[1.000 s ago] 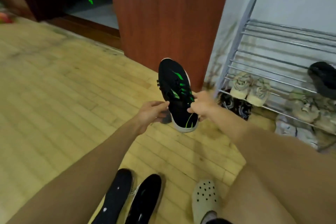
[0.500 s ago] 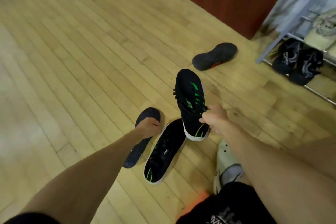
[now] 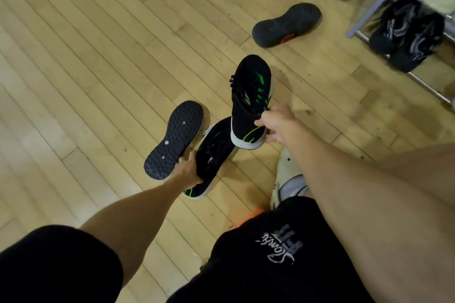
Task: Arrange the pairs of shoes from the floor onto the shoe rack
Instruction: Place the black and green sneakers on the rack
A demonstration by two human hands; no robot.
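Right hand [image 3: 275, 125] pinching green-striped sneaker [image 3: 251, 96] by heel; left hand [image 3: 188, 170] closing on mate [image 3: 211, 155] — loose pinch risks drop

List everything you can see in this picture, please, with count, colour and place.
Black-and-green sneaker: one, held up in the right hand, centre.
Matching sneaker: one, black and green, on the floor, left hand on it.
Upturned shoe: one, dark sole up, left of the matching sneaker.
Upturned dark shoe: one, red patch on sole, near the rack.
Black pair: two, rack's bottom level.
Shoe rack: one, grey metal, upper right.
Clog: one, cream, on the person's foot.
Floor: pale wood.
Left hand; right hand.
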